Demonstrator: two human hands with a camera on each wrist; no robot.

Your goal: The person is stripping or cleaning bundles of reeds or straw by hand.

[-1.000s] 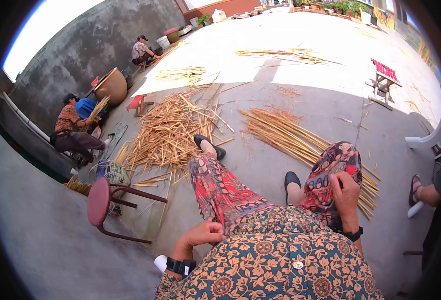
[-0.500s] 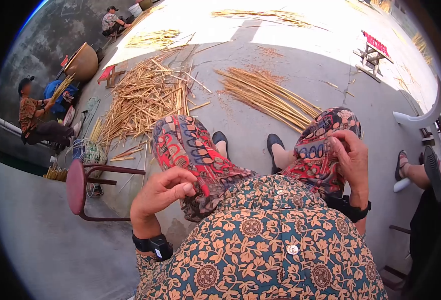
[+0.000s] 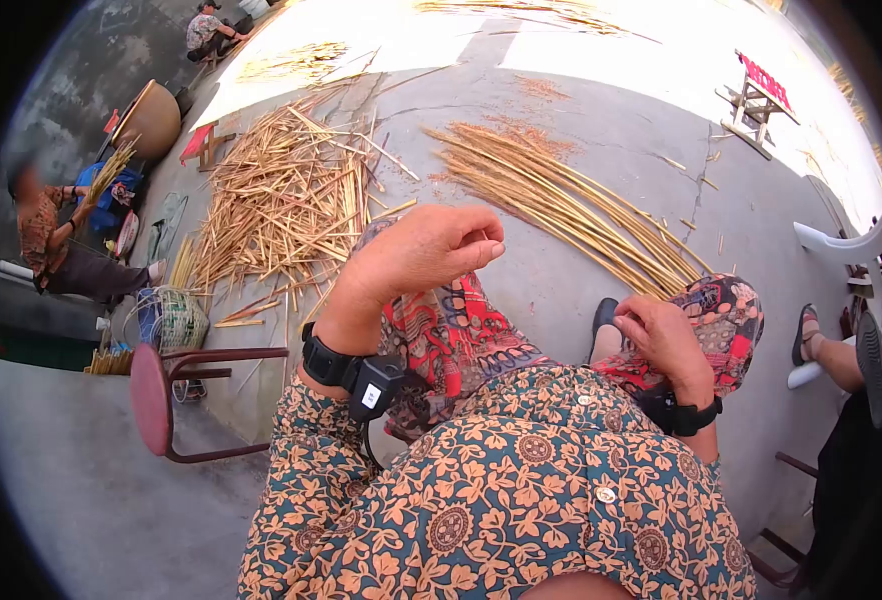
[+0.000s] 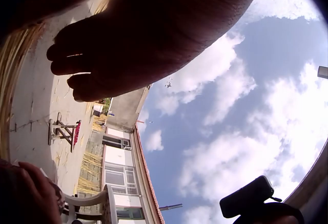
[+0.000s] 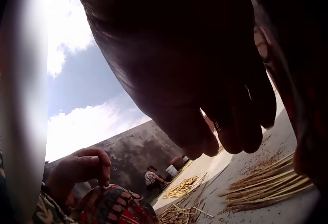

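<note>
In the head view my left hand (image 3: pixel 416 255) is raised over my left thigh, its fingers loosely bent and holding nothing. The left wrist view shows its fingers (image 4: pixel 82 65) dark against the courtyard and sky. Low over my right thigh, beside the patterned trousers (image 3: pixel 716 325), is my right hand (image 3: pixel 661 338), with fingers loosely curled and nothing in them. Beyond my knees lies a bundle of long straw-coloured stalks (image 3: pixel 571 205) on the concrete. Left of it spreads a large heap of short cut stalks (image 3: pixel 281 200).
A red-seated stool (image 3: pixel 151 400) stands at the left. One person (image 3: pixel 46 225) sits there holding stalks, near a big clay pot (image 3: pixel 149 122); another person (image 3: pixel 211 35) crouches farther back. A wooden trestle (image 3: pixel 756 105) with red cloth and a white plastic chair (image 3: pixel 851 240) are at the right.
My left hand has risen from my lap and moved forward and right over the thigh. The right hand first lifted a little, then came back down. The head view has tilted down.
</note>
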